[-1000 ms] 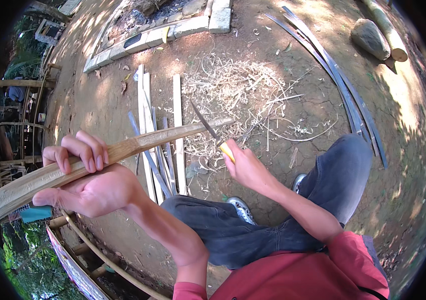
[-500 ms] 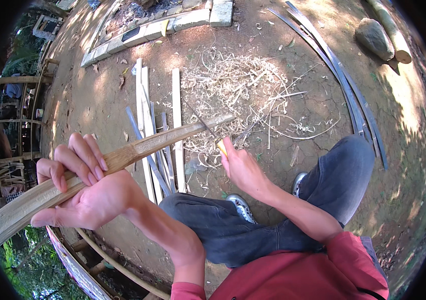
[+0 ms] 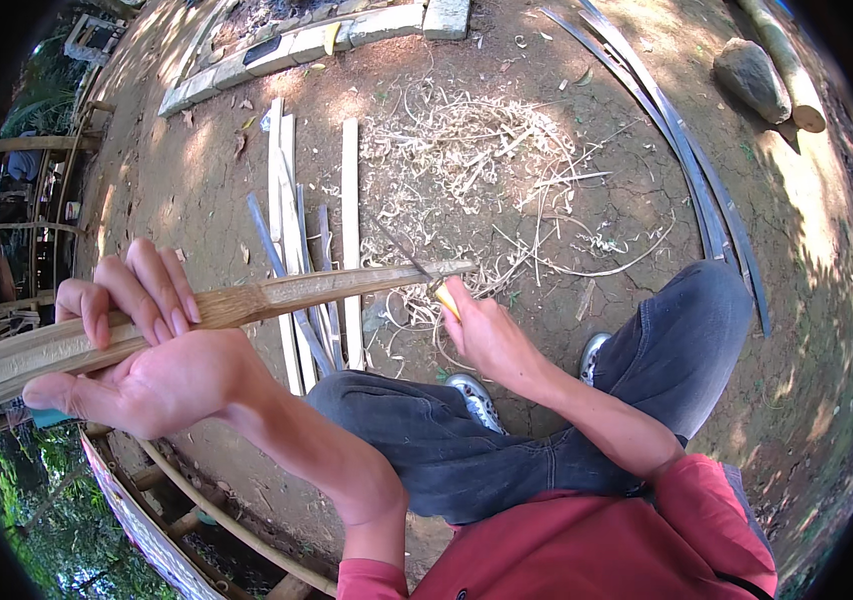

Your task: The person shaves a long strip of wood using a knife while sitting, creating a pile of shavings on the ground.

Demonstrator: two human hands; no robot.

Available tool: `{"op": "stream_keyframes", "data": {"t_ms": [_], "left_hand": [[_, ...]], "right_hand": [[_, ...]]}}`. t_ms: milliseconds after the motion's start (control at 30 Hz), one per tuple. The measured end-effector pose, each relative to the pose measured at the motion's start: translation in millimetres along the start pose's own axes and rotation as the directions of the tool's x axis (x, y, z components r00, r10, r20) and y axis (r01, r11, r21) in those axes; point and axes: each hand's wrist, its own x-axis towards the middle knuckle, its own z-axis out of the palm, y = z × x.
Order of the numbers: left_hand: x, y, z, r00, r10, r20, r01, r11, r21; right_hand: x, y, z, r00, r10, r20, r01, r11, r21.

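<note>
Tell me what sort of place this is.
Likely an outdoor yard used for woodworking: bare earth in dappled sunlight, a heap of curly shavings, and long pale strips beside it.

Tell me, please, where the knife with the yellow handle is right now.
Near the middle of the head view, the knife is in the right hand, crossing the long wooden piece near that piece's right end.

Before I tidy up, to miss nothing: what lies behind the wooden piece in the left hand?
Pale strips, dark strips and shavings show past both edges of the wooden piece; whatever it covers cannot be seen.
</note>
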Motion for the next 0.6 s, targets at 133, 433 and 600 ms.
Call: {"op": "stream_keyframes", "data": {"t_ms": [133,433,600], "left_hand": [[3.8,-3.5,-5.7,1.0,0.008,-0.03,-0.009,1.0,-0.026],[6.3,-5.0,-9.6,0.995,-0.007,-0.104,0.01,1.0,0.026],[9.8,-9.4,-20.9,1.0,-0.019,-0.013,0.017,0.992,-0.129]], "right_hand": [[1.2,5.4,3.2,0.998,0.02,-0.063,-0.017,0.999,0.049],[8.9,16.6,2.7,0.991,-0.019,-0.135,0.035,0.992,0.12],[11.6,13.0,0.9,0.996,0.049,-0.075,-0.037,0.988,0.152]]}}
